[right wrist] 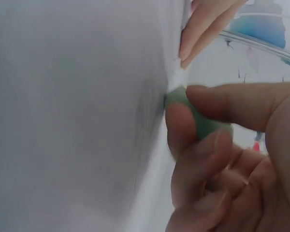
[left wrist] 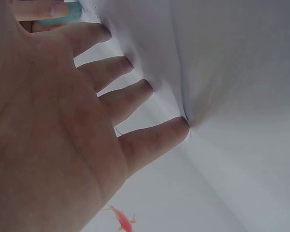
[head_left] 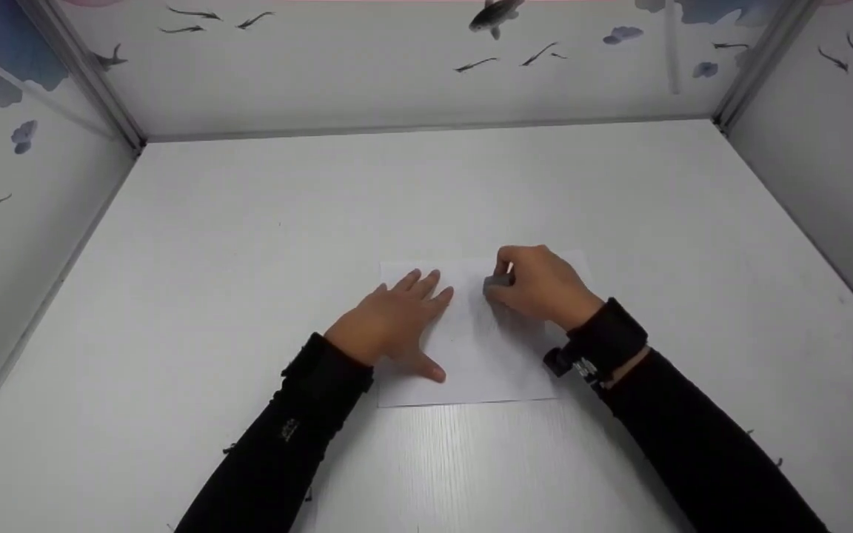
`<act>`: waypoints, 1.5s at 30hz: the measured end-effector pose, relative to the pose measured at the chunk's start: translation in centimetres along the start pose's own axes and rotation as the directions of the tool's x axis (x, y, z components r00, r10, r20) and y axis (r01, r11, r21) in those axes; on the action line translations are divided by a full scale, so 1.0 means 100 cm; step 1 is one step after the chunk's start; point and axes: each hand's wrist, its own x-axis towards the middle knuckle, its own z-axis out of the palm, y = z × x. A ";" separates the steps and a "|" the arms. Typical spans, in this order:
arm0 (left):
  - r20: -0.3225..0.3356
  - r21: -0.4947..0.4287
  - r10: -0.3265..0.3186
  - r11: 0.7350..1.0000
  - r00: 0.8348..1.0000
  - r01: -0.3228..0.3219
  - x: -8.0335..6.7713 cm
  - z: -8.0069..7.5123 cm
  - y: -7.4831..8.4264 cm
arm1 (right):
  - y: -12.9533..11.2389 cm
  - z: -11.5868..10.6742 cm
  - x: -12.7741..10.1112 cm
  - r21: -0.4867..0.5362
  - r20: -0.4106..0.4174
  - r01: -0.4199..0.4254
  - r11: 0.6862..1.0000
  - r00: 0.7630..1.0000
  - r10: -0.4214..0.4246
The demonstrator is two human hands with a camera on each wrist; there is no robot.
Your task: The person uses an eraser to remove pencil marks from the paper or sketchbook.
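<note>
A white sheet of paper [head_left: 482, 355] lies flat on the white table [head_left: 212, 281]. My left hand [head_left: 393, 322] rests flat on the sheet's left part, fingers straight and spread [left wrist: 135, 96], pressing it down. My right hand [head_left: 534, 285] pinches a small green eraser [right wrist: 195, 118] between thumb and fingers. The eraser [head_left: 498, 281] touches the paper [right wrist: 77, 116] near its upper middle, where faint grey pencil marks show. In the left wrist view the eraser [left wrist: 67, 14] peeks in at the top left.
White walls printed with fish and petals enclose the table on the left [head_left: 4, 222], back [head_left: 397, 66] and right [head_left: 826, 163]. Black sleeves cover both forearms, with a wrist strap [head_left: 604, 340] on the right one.
</note>
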 end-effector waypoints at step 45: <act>-0.001 0.027 -0.011 1.000 1.000 0.011 0.000 0.000 0.001 | -0.006 0.004 0.002 0.097 0.121 -0.060 0.993 0.992 0.048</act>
